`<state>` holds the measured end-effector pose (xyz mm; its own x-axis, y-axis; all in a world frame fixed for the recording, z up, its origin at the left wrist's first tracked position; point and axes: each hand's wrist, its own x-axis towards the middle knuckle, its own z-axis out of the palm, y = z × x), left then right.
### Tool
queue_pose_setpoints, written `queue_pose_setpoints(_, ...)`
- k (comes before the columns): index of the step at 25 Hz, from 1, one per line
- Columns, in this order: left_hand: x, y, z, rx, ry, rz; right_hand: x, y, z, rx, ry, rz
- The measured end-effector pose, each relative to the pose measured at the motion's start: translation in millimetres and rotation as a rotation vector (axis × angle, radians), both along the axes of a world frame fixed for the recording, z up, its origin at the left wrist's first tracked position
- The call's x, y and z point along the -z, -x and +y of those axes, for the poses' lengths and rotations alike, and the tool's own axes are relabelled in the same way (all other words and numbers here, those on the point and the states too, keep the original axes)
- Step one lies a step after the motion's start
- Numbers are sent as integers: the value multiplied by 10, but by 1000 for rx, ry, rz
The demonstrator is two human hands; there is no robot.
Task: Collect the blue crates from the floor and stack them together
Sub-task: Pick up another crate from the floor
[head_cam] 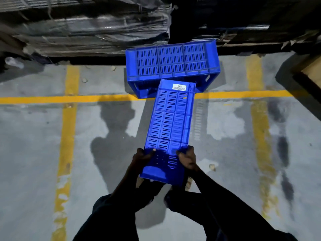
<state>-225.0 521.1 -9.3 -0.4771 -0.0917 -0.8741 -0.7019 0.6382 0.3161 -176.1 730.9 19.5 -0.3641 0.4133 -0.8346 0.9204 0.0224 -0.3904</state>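
Both hands, left [143, 158] and right [186, 158], gripped the near end of a held crate [171, 122], its far end overlapping the floor crate [172, 61]. Stacking well likely required turning it to match rims before lowering.

One head-worn wide-angle view looks steeply down and forward, close above the floor [43, 136].
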Motion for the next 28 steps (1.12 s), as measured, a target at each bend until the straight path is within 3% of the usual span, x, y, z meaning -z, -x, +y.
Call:
queue_pose_setpoints(5,-744,-80,-109,-78,-114,-28,-574,122,-199,157,12,273)
queue_pose_setpoints(8,-1493,-68,-160,-77,-262,-120,-797,156,-227,173,67,298)
queue_pose_setpoints(14,-2344,73,-602,131,-187,-47,-1767,141,-499,261,31,277)
queue_pose_setpoints(17,-2533,400,-838,205,-127,79,-2251,372,-812,363,29,365)
queue_pose_setpoints(20,-3458,671,-849,260,88,363,-2930,645,-1136,499,65,438)
queue_pose_setpoints(23,-4109,656,-1025,30,162,854,-3502,798,-1403,598,99,464)
queue_pose_setpoints(24,-4247,596,-1131,-81,134,934,-3713,819,-1492,626,114,470)
queue_pose_setpoints(28,-4484,122,-1507,-312,5,917,-4444,870,-1821,604,209,503)
